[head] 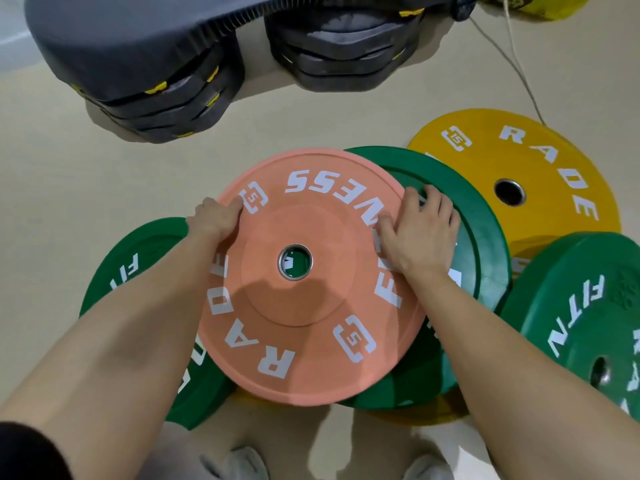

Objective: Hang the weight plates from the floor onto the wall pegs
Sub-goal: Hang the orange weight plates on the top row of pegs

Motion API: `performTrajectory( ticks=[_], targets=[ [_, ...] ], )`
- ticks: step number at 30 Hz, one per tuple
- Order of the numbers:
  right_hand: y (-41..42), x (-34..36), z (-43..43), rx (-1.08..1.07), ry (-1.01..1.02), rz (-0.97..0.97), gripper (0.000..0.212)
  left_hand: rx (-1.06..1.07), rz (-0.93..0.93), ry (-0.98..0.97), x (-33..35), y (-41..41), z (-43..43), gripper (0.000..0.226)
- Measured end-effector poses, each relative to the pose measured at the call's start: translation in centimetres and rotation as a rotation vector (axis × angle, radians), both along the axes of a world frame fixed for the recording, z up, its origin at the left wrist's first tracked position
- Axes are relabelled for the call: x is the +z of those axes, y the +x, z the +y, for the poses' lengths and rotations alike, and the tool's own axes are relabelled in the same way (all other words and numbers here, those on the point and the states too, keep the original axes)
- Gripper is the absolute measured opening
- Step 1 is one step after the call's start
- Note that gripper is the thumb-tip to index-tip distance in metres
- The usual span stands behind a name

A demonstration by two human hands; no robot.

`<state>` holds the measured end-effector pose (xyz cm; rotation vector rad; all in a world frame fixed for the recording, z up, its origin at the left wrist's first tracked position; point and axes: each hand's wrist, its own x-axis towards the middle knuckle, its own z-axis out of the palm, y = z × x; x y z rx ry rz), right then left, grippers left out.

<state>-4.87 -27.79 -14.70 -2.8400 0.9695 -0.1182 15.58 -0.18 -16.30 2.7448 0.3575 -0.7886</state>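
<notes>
The person is standing over the pile on the floor, where the orange plate [311, 306] is lying flat on top of a left green plate [138, 258] and a thicker right green plate [485, 237]. The left hand [216, 216] is gripping its left rim, thumb on top and fingers wrapped under the edge, while the right hand [419, 233] is clutching the right rim with fingers bent over it. A yellow plate [540, 168] is lying just beyond on the right, and black plates [166, 98] are sitting in stacks farther off.
</notes>
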Motion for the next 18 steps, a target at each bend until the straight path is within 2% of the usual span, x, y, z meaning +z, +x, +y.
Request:
performTrajectory(
  ticks=[4,7,13,16,18],
  targets=[
    [0.2,0.3,0.2,0.010,-0.045,0.008,0.059,0.053,0.057,-0.057,1.4,1.2,0.4,0.101],
    [-0.3,-0.4,-0.6,-0.037,-0.001,-0.049,0.063,0.106,0.012,-0.162,3.8,2.3,0.2,0.103],
    [-1.4,0.0,-1.4,-0.180,0.203,-0.174,0.066,-0.194,-0.276,-0.080,11.6,3.4,-1.4,0.092],
    [-2.1,1.3,-2.3,-0.285,0.441,-0.298,0.052,-0.230,-0.446,-0.132,15.9,2.2,-3.1,0.088],
    [-2.1,2.9,-3.3,-0.449,0.683,-0.386,0.058,-0.251,-0.512,-0.157,18.6,1.3,-4.5,0.083]
  ],
)
